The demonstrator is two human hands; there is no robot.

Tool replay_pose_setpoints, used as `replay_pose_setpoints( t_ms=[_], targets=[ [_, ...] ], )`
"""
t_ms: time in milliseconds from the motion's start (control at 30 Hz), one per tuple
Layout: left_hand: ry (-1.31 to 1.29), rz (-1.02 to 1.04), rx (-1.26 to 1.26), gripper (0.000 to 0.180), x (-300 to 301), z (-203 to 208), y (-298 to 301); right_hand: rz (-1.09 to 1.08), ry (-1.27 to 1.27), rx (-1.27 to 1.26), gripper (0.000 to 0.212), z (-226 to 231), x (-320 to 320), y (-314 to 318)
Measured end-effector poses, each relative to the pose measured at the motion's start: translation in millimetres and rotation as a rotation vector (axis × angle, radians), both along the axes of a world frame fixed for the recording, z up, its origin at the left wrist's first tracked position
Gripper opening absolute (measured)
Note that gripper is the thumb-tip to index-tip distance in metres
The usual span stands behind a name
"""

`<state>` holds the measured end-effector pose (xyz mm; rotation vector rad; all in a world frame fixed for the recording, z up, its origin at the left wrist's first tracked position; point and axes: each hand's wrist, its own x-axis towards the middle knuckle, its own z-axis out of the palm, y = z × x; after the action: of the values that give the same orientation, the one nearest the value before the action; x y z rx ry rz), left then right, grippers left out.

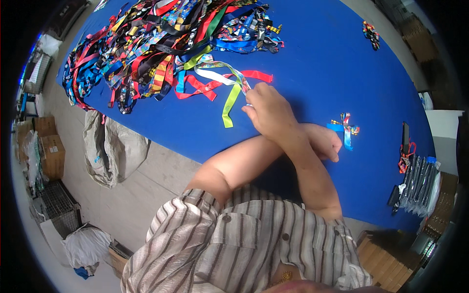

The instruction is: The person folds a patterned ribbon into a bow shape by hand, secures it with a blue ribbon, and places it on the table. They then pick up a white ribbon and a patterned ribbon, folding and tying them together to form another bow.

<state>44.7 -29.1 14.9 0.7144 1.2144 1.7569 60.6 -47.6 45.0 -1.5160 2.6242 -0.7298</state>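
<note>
My forearms cross over the blue table (312,63), the right one on top. My right hand (268,110), reaching to the left, pinches the end of a pale printed strap (244,83) between thumb and fingers. That strap runs back to a big tangled pile of colourful printed lanyards (161,49). Beside it lie a lime-green strap (229,107), a white strap (212,74) and a red strap (258,75). My left hand (323,140) rests on the right, fingers curled in; what they hold, if anything, is hidden. Close to it lies a small bundle of short straps with metal clips (348,131).
Another small strap bundle (371,35) lies at the far right. Near the right edge are a stack of clear-wrapped dark items (417,183) and an orange-red cord (407,157). A pale woven sack (112,146) stands on the floor at left, with cardboard boxes (51,151) beyond.
</note>
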Motion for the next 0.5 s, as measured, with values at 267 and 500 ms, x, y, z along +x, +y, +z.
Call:
replay_pose_setpoints(
  t_ms=[267, 500],
  targets=[
    [0.008, 0.002, -0.170, 0.023, -4, 6, 5, -0.002, 0.019, -0.036, 0.022, -7, -1, 3],
    [-0.039, -0.034, -0.213, 0.024, -8, 0, 9, -0.056, 0.051, 0.051, 0.025, -12, 1, 0]
  ],
)
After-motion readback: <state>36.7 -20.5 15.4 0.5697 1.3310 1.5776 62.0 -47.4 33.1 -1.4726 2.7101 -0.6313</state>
